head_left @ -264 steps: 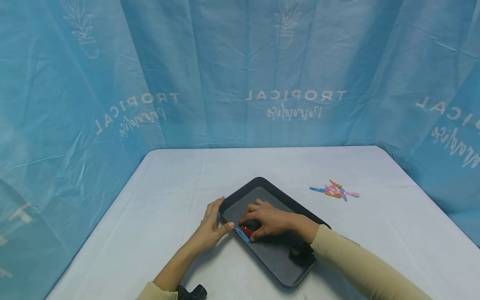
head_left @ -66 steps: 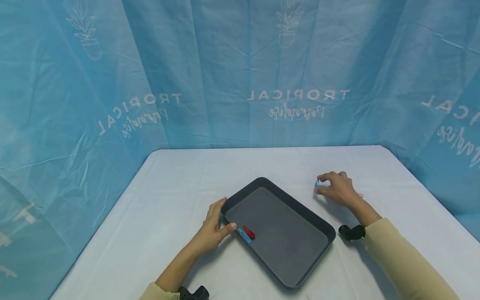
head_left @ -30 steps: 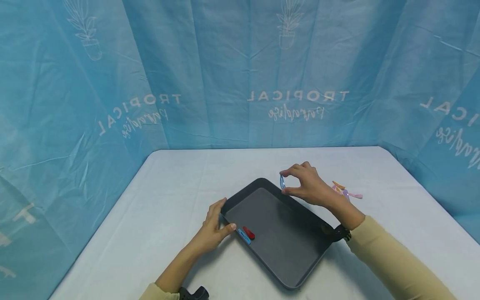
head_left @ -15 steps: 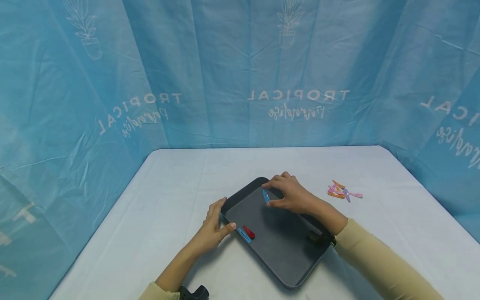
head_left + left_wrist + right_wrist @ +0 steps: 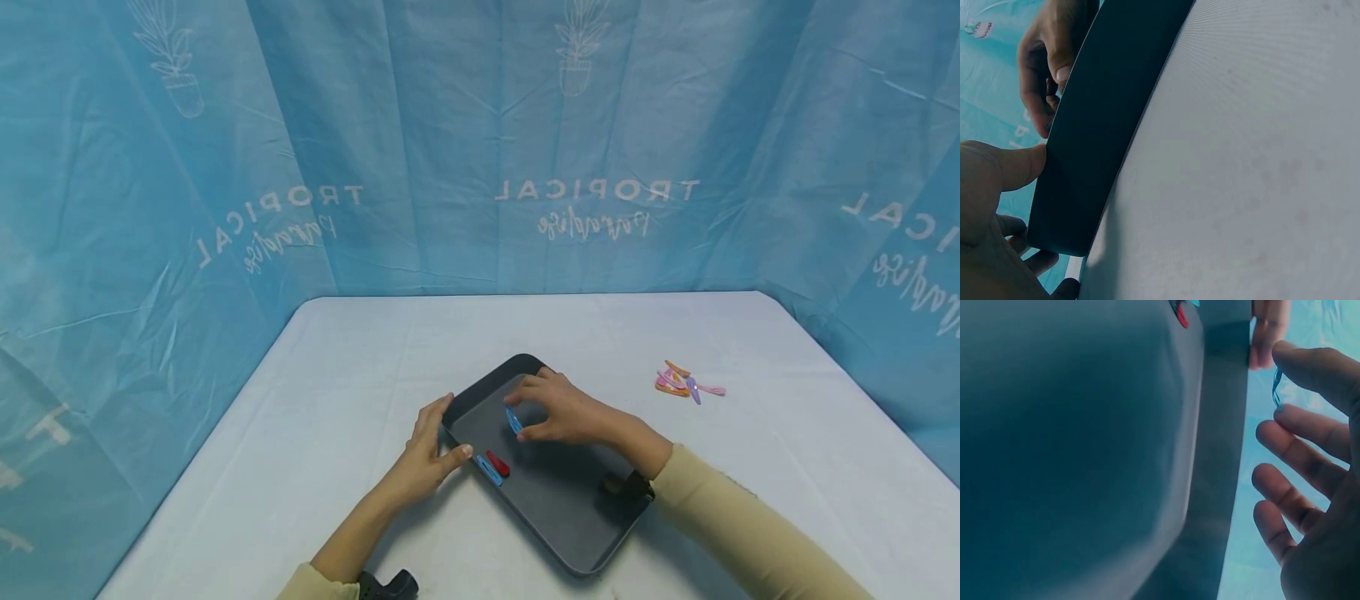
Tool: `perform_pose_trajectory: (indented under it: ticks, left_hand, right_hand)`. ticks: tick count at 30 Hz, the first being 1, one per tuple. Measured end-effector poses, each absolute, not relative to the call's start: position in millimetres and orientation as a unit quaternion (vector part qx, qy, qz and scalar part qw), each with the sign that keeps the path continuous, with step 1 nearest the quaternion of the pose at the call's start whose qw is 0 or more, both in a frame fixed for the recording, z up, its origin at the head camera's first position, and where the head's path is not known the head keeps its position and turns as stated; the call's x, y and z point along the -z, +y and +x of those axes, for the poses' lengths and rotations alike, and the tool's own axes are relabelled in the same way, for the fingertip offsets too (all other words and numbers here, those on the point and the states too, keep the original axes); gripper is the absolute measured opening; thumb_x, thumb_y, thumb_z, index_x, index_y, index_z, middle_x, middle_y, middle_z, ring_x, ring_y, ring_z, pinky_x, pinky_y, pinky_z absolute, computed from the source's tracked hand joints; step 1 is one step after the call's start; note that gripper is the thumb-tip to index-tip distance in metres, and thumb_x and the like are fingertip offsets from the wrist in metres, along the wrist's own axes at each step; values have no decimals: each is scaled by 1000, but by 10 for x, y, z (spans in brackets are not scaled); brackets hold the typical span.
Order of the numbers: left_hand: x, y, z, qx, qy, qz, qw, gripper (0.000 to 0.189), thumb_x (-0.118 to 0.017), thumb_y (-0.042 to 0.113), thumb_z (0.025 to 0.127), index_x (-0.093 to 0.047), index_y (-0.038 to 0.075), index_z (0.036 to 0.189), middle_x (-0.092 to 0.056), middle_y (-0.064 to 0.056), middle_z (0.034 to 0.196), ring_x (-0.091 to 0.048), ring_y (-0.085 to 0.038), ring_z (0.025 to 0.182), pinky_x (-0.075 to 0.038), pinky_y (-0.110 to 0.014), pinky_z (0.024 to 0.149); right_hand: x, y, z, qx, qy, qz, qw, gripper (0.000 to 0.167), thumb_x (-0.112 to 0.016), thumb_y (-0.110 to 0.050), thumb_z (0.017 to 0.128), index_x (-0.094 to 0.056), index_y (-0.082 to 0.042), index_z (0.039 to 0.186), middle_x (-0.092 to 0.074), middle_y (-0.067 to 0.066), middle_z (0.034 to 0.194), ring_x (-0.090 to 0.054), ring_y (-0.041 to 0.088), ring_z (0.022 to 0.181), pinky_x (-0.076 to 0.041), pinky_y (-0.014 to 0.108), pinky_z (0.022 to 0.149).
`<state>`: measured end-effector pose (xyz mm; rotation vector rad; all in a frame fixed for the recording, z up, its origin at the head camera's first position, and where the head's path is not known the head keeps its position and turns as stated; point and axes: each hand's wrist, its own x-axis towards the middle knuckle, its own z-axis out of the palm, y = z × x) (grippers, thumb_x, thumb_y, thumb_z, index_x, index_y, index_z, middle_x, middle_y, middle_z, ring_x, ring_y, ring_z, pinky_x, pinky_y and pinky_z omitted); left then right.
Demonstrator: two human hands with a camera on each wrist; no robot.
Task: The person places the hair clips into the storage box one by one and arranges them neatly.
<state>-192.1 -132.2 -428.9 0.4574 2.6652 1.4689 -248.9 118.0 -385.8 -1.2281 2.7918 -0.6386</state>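
Note:
My right hand point(image 5: 561, 410) pinches a blue snap hair clip point(image 5: 513, 419) by its two ends, between thumb and index finger, over the dark grey baking tray point(image 5: 570, 521). In the right wrist view the held hair clip point(image 5: 1276, 392) shows edge-on, with the other fingers spread loosely. At the tray's left corner, my left hand point(image 5: 422, 462) holds the wall, thumb at the rim and fingers around the outside. Inside, along the near left wall, lie a blue hair clip point(image 5: 489, 471) and a red hair clip point(image 5: 498, 464), side by side.
A small pile of orange, pink and purple hair clips point(image 5: 672, 381) lies on the white-covered table point(image 5: 360, 367), right of the tray. Blue printed curtains point(image 5: 450, 150) surround the table at the back and sides. Each wrist wears a black camera mount point(image 5: 388, 586).
My right hand took the blue hair clip from the pile, carried it left over the tray and lowered it toward the two clips there. My left hand stays at the corner.

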Motion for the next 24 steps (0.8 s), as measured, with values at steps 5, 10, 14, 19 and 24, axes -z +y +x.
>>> perform_pose_trajectory:
  ticks: [5, 10, 14, 19, 24]
  left_hand:
    - [4295, -1325, -1931, -476, 867, 148, 34, 78, -61, 21, 91, -13, 10, 152, -13, -15, 155, -12, -42, 143, -7, -76, 102]
    - [4294, -1329, -1935, -475, 867, 149, 36, 78, -61, 22, 92, -13, 11, 152, -13, -14, 155, -11, -43, 143, -6, -76, 102]
    - [4290, -1329, -1939, -472, 868, 151, 35, 78, -61, 22, 92, -13, 12, 152, -12, -14, 155, -11, -43, 143, -5, -76, 102]
    - [4284, -1331, -1936, -473, 867, 152, 31, 78, -62, 22, 91, -14, 10, 152, -14, -16, 155, -13, -43, 143, -9, -75, 103]
    - [4290, -1333, -1936, -471, 868, 156, 25, 78, -62, 22, 91, -15, 8, 151, -14, -18, 154, -14, -45, 142, -13, -75, 103]
  right_hand:
    - [3909, 1122, -2478, 194, 890, -408, 52, 46, -72, -30, 83, -61, -13, 124, -59, 0, 121, -45, 18, 109, -39, 44, 94]
    - [3952, 1085, -2467, 186, 887, -415, 76, 45, -72, -29, 83, -61, -14, 124, -59, 0, 120, -46, 20, 113, -37, 48, 100]
    - [3980, 1064, -2456, 167, 888, -420, 84, 45, -72, -30, 83, -61, -16, 125, -59, -1, 121, -46, 20, 113, -37, 49, 100]
    - [4018, 1052, -2450, 148, 888, -426, 91, 45, -72, -31, 82, -61, -19, 125, -58, -3, 120, -45, 16, 108, -41, 42, 93]
    - [4044, 1040, -2444, 140, 887, -428, 102, 46, -71, -32, 83, -60, -21, 126, -57, -6, 119, -44, 13, 107, -43, 35, 90]
